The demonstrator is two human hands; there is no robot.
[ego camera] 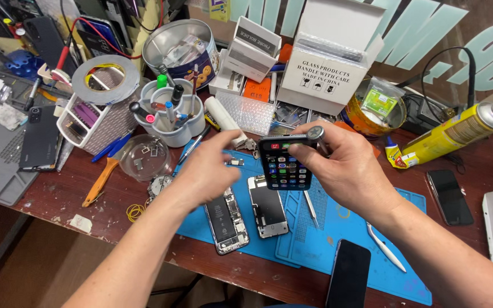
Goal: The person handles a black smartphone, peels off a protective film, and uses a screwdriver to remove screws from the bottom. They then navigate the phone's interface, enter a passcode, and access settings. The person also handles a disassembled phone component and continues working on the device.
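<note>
Glossy glass phone [283, 165], lit; matt blue mat [338, 228], probably silicone; worn, scuffed wooden desk [87, 199]; shiny metal tin [172, 40]; white cardboard box [326, 68]; glossy yellow spray can [452, 134].

Lit phone held above a cluttered repair table

The right hand [346, 168] gripped a lit phone [283, 161] and a metal tool [317, 138]; the left hand [209, 171] hovered open beside it, above two opened phones [246, 214] on a blue mat [338, 239].
</note>
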